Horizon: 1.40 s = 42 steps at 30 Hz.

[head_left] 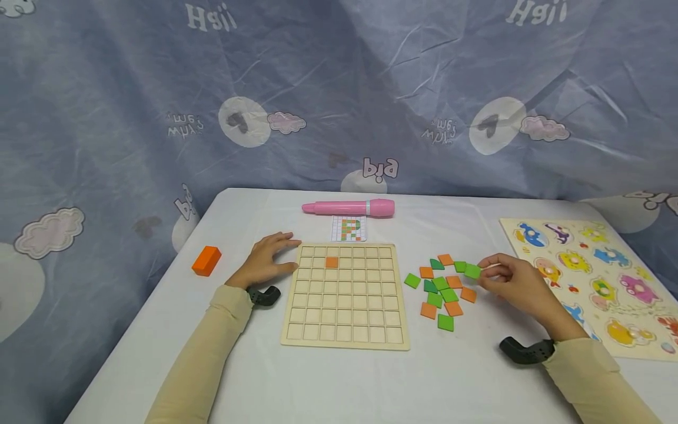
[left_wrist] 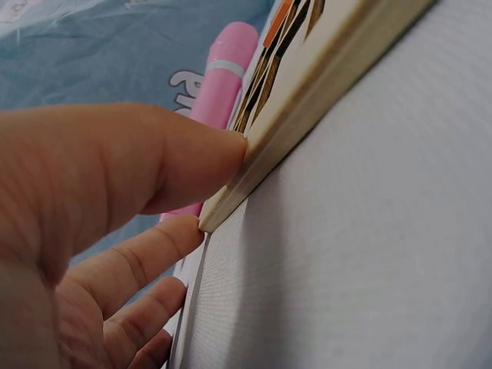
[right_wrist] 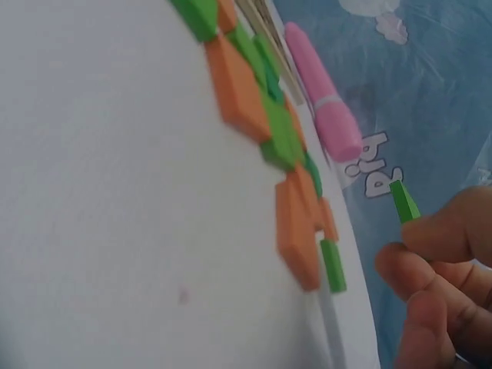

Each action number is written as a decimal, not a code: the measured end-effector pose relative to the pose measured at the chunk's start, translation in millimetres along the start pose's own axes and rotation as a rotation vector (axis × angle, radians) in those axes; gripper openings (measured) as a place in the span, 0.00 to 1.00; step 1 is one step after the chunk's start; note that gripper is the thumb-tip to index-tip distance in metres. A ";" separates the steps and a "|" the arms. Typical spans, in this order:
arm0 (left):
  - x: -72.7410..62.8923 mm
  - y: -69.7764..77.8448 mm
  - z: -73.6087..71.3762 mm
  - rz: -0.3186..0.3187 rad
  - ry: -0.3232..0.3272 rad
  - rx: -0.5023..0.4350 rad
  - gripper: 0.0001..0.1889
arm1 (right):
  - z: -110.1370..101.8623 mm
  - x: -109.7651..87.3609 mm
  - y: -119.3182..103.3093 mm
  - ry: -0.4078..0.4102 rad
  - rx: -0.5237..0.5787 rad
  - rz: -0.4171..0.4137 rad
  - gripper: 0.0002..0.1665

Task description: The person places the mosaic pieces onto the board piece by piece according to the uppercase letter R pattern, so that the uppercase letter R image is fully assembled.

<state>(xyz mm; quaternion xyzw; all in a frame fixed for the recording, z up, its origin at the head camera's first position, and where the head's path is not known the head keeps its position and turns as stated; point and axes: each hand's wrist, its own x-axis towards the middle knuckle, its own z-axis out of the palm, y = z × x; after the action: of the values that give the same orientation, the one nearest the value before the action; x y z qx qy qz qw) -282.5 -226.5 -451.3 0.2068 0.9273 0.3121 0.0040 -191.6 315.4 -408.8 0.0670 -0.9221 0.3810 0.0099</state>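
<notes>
A square wooden grid board (head_left: 344,300) lies on the table with one orange square tile (head_left: 331,262) in its top row area. My left hand (head_left: 267,259) touches the board's upper left edge, thumb and forefinger tips at the rim in the left wrist view. Between thumb and finger my right hand (head_left: 511,282) pinches a light green square tile (right_wrist: 403,201), lifted off the table in the right wrist view. Just left of that hand lies a loose group of orange tiles (head_left: 454,309), light green tiles (head_left: 446,322) and dark green rounded tiles (head_left: 436,264).
Above the board lies a small pattern card (head_left: 349,229), with a pink marker-shaped object (head_left: 344,208) behind it. An orange block (head_left: 206,261) sits at the left. At the right, partly behind the right arm, is a puzzle board (head_left: 598,277) with animal pictures. A patterned cloth hangs behind the table.
</notes>
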 end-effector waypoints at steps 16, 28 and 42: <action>0.1 -0.2 1.0 0.000 -0.005 -0.013 0.32 | 25.6 21.6 -47.0 -0.065 0.084 -0.029 0.20; 1.6 -0.2 1.0 -0.019 -0.010 0.003 0.32 | 55.2 39.6 -74.9 -0.134 0.118 -0.051 0.18; 1.0 0.1 -0.8 -0.013 -0.006 0.001 0.32 | 85.5 61.1 -97.7 -0.175 0.119 -0.138 0.15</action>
<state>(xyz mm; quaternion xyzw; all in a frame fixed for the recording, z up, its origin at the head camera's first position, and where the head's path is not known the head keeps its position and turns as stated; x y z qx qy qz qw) -283.5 -226.5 -450.5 0.2018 0.9288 0.3108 0.0087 -236.6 179.7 -396.7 0.1640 -0.8883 0.4262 -0.0484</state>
